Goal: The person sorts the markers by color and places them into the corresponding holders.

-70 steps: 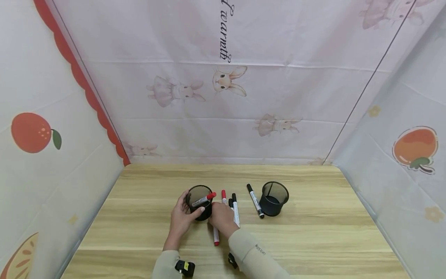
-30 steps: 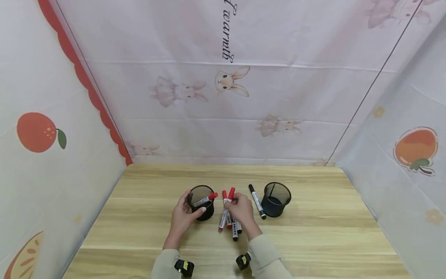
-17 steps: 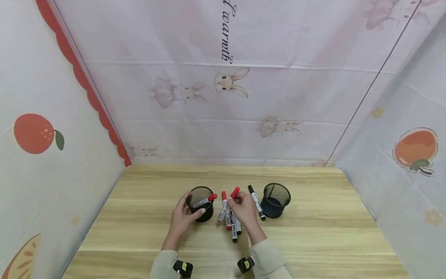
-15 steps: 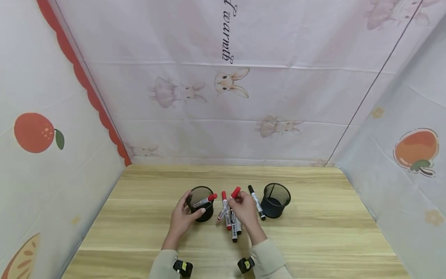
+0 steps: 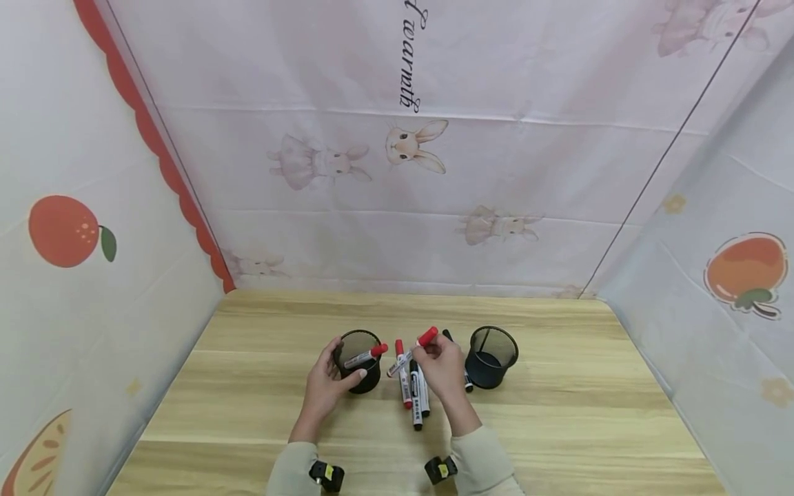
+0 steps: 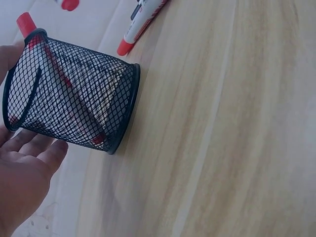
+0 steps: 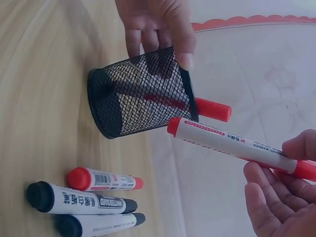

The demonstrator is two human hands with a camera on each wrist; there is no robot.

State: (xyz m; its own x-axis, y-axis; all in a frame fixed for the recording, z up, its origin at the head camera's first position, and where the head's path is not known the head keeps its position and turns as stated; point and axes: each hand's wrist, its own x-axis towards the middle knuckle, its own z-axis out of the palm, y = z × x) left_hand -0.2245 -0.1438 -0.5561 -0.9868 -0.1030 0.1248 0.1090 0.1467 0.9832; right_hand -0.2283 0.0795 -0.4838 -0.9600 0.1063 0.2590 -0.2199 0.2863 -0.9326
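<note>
My left hand (image 5: 324,387) holds a black mesh pen cup (image 5: 370,383), thumb over the rim and fingers around the far side. A red-capped whiteboard marker (image 5: 360,358) leans in that cup, its cap above the rim. With thumb and fingers, my right hand (image 5: 444,368) pinches another red whiteboard marker (image 7: 222,140) near its cap. It hangs above the table, tilted, its lower end toward the left cup; in the right wrist view the two stand close. Below lie a red marker (image 7: 106,179) and two black markers (image 7: 84,198), side by side.
A second black mesh cup (image 5: 486,372) stands upright to the right, with no marker seen inside. One black marker (image 5: 468,381) lies against its left side, partly hidden by my right hand. The wooden table (image 5: 558,427) meets fabric-covered walls (image 5: 397,248) behind and at both sides.
My right hand has come out from beside the left cup with a red marker, lifting it and drifting right above the other markers. The left hand and its cup have stayed in place.
</note>
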